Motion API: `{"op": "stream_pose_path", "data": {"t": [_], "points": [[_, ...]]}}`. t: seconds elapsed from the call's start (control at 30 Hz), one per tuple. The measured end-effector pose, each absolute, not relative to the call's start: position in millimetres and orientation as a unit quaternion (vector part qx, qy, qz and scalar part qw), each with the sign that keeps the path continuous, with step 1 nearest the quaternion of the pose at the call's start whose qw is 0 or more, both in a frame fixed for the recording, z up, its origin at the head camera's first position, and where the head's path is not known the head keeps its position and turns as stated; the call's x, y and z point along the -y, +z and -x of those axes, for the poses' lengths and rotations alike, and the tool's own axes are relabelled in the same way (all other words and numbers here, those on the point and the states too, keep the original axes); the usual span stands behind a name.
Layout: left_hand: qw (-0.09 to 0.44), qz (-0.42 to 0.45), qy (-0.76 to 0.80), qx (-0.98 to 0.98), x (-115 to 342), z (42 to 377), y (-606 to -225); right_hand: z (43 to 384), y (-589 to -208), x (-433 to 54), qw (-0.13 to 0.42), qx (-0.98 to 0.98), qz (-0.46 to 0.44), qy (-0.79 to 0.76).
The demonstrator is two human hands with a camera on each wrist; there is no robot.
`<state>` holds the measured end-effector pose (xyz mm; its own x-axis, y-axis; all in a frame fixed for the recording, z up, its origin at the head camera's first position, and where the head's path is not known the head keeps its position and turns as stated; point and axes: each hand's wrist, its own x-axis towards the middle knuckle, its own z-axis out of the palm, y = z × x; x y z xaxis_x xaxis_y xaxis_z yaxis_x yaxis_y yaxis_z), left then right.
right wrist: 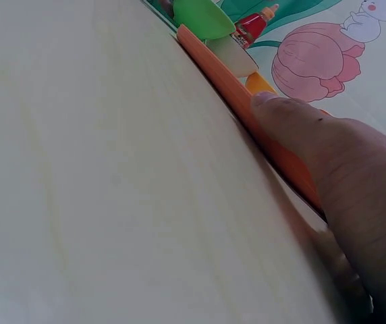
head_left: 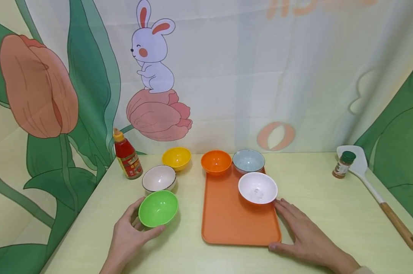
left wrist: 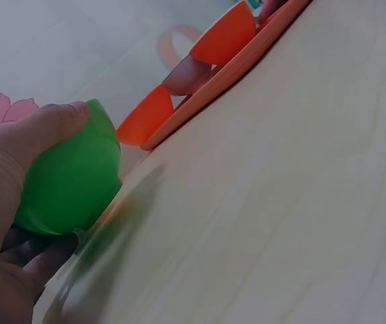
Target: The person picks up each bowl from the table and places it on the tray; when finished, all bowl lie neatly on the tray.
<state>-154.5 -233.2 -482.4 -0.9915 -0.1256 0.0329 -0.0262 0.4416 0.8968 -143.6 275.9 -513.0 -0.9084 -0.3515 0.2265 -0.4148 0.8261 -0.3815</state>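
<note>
Left hand (head_left: 128, 233) grips green bowl (head_left: 158, 208) left of tray (head_left: 240, 230), thumb and curled fingers about its side, likely for secure hold. Right hand (head_left: 306, 239), fingers spread, grasping nothing, touches tray's near corner, perhaps steadying it (white bowl (head_left: 258, 187) sits there).

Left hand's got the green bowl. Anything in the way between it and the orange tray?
Nothing visible: only bare tabletop lies between the green bowl in the left hand and the tray's near-left part. The orange bowl and blue bowl stand at its far end, the white bowl toward its right edge.
</note>
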Motion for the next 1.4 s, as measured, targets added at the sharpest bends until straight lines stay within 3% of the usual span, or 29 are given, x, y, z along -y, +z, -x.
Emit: {"op": "stream_pose_path", "data": {"t": [0.6,1.07,1.4], "points": [[0.085,0.010,-0.562,0.823,204.2,151.7,-447.9,141.5,-513.5,-273.8,0.077,0.954,-0.200,0.211],[0.107,0.125,-0.602,0.781,157.4,191.5,-433.6,143.5,-511.4,-274.0,0.069,0.953,-0.197,0.221],[0.093,0.133,-0.611,0.775,118.9,222.5,-438.8,141.7,-512.4,-273.8,0.069,0.953,-0.197,0.219]]}}
